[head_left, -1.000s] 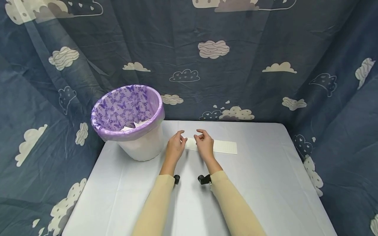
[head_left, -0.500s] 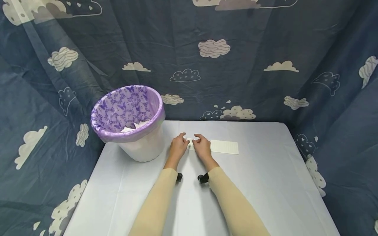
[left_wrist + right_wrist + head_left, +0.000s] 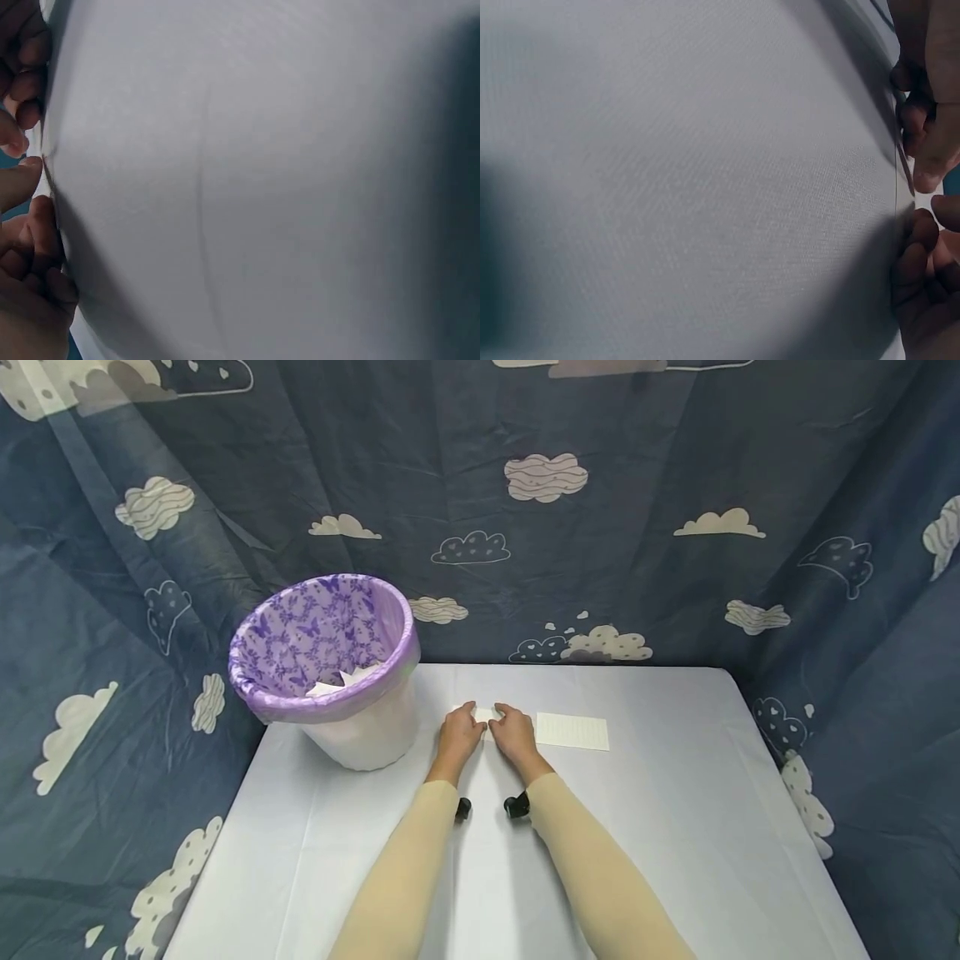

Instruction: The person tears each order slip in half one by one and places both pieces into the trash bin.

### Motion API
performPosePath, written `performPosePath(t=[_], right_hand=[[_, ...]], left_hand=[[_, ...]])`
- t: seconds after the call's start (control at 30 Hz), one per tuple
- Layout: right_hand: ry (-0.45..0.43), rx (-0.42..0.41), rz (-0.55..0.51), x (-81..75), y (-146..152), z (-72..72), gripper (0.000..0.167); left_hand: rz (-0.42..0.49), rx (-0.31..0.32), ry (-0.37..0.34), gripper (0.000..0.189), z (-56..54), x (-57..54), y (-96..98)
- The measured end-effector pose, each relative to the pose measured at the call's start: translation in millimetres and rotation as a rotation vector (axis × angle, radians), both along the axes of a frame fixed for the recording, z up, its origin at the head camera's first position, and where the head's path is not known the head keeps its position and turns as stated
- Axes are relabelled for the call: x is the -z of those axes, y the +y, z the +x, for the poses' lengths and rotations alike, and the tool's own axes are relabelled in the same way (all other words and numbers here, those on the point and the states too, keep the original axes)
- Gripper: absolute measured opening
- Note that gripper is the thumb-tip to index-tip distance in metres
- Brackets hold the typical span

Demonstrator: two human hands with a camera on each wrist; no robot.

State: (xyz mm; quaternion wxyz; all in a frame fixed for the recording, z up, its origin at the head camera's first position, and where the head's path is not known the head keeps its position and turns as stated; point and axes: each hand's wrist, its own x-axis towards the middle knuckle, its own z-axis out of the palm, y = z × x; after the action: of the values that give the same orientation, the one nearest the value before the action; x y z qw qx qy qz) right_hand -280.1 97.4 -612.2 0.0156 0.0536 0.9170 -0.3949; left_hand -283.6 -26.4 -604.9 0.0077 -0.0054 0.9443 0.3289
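A flat white paper strip (image 3: 573, 732) with faint lines lies on the white table, its right part in plain sight. Toward the strip's left end, my left hand (image 3: 460, 735) pinches the paper between thumb and curled fingers. Close beside it, my right hand (image 3: 515, 735) pinches it too, both thumbs nearly meeting. A short bit of paper shows between the hands; the fingers cover the rest there. In the right wrist view, curled fingers crowd the right edge around a white sliver of paper (image 3: 924, 200). The left wrist view has both hands' fingers (image 3: 45, 225) at its left edge.
Left of the hands stands a white bin (image 3: 367, 743) with a purple butterfly-patterned liner (image 3: 330, 627) folded over its rim. White paper pieces (image 3: 326, 689) lie inside it. A dark blue cloud-print curtain (image 3: 645, 577) encloses the back and sides of the white table (image 3: 675, 827).
My hands have drawn closer together and come down onto the strip, thumbs now almost touching. More of the strip's right part shows beside my right hand.
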Motion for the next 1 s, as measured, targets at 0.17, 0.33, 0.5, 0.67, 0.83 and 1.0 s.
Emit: performPosePath(t=[0.17,0.33,0.5,0.67,0.83,1.0], right_hand=[[-0.028,-0.013,0.038,-1.5,-2.1,-3.3,0.046],[-0.054,-0.006,0.050,0.0,-3.7,-5.0,0.045],[-0.045,0.001,0.066,1.0,-4.3,-4.9,0.042],[-0.020,0.011,0.055,-0.8,-5.0,-4.3,0.035],[-0.024,0.005,0.049,-0.6,-4.5,-2.3,0.032],[-0.022,-0.055,0.051,0.2,-4.0,1.5,0.034]], left_hand=[[-0.024,0.008,-0.015,0.057,-0.7,-1.2,1.7],[-0.056,0.005,-0.033,0.058,-0.6,-1.9,3.5],[-0.051,0.006,-0.060,0.057,-0.5,-3.4,5.7],[-0.046,0.022,-0.043,0.051,1.2,-5.6,4.7],[0.008,0.032,-0.057,0.041,5.1,-2.9,2.8],[0.062,0.035,-0.036,0.032,9.9,3.9,-0.2]])
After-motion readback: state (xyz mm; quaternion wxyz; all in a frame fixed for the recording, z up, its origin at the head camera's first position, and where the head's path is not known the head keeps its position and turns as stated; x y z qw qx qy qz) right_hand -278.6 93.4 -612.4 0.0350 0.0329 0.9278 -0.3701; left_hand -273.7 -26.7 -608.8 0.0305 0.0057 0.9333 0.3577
